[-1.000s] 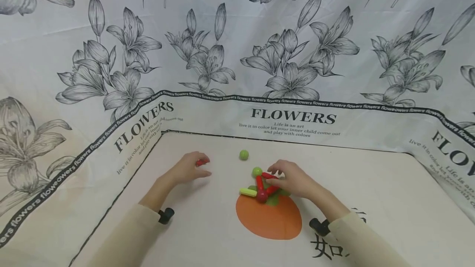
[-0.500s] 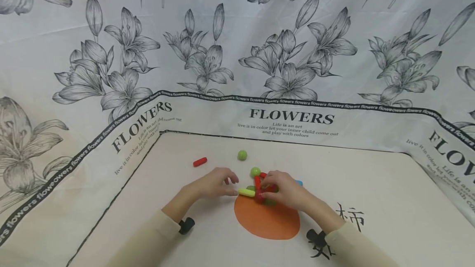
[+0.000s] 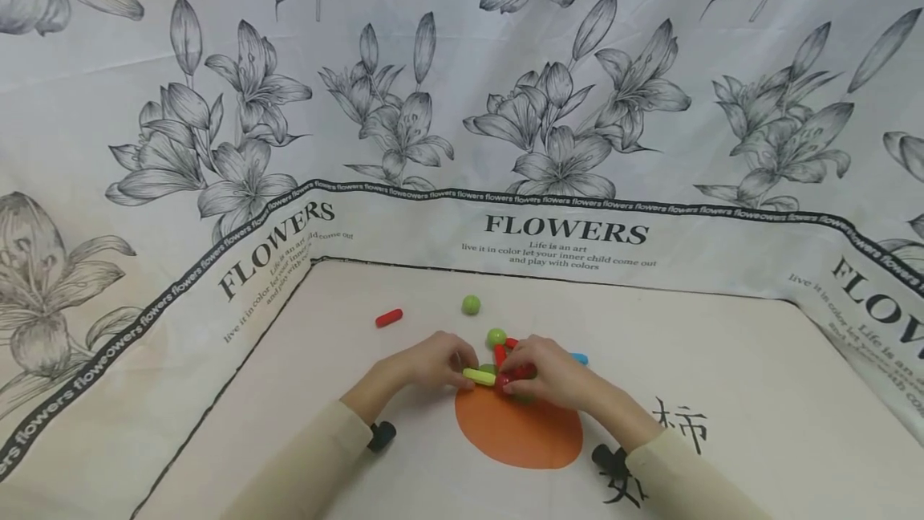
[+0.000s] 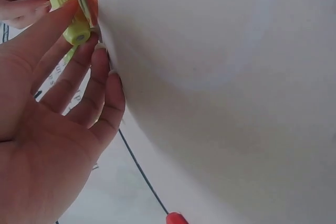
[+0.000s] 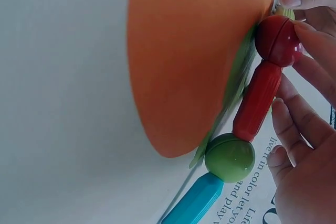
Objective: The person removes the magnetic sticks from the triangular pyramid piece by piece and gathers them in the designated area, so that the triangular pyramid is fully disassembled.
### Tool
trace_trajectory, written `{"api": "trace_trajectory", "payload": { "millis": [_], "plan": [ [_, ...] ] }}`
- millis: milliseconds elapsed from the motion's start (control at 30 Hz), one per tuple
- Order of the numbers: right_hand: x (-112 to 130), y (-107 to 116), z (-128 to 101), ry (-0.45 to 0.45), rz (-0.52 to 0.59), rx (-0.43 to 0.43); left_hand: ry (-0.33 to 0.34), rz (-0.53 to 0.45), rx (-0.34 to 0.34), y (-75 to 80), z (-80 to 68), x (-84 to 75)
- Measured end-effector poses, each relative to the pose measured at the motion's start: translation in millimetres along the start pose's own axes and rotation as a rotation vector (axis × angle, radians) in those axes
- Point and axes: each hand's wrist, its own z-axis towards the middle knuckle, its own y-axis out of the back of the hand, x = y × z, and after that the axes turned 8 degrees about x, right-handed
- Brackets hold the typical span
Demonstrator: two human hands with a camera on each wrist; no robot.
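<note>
My left hand pinches a yellow toy rod between thumb and fingers. One end of that rod meets a shiny red ball, which my right hand holds with thumb and fingertips. From the ball a red rod leads to a green ball, and a blue rod continues from there. Another red rod runs from the red ball toward a second green ball at the back. Fingers of the right hand cover part of this joined shape in the head view.
A loose red rod lies at the back left, and a loose green ball sits behind the joined pieces. Below the hands, the cloth carries a printed orange fruit. A flower-printed curtain rises behind the table.
My left hand has left the red rod at the back left and come right to the yellow rod. The right hand has moved left and nearer, onto the red ball.
</note>
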Motion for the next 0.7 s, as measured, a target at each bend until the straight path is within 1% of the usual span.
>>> {"api": "trace_trajectory", "payload": {
  "millis": [167,300,500,700],
  "plan": [
    [0.6,2.8,1.3,0.004,-0.012,0.009,-0.007,-0.002,-0.003,0.9,3.5,0.2],
    [1.5,3.9,3.0,0.012,-0.01,0.02,0.005,0.0,-0.007,1.7,3.7,0.2],
    [2.5,3.8,2.1,0.022,-0.01,0.016,0.006,-0.002,-0.008,2.1,3.8,-1.3],
    [2.1,4.1,1.4,0.002,-0.022,0.016,0.013,0.002,-0.004,1.3,5.6,-3.2]
  ]
}}
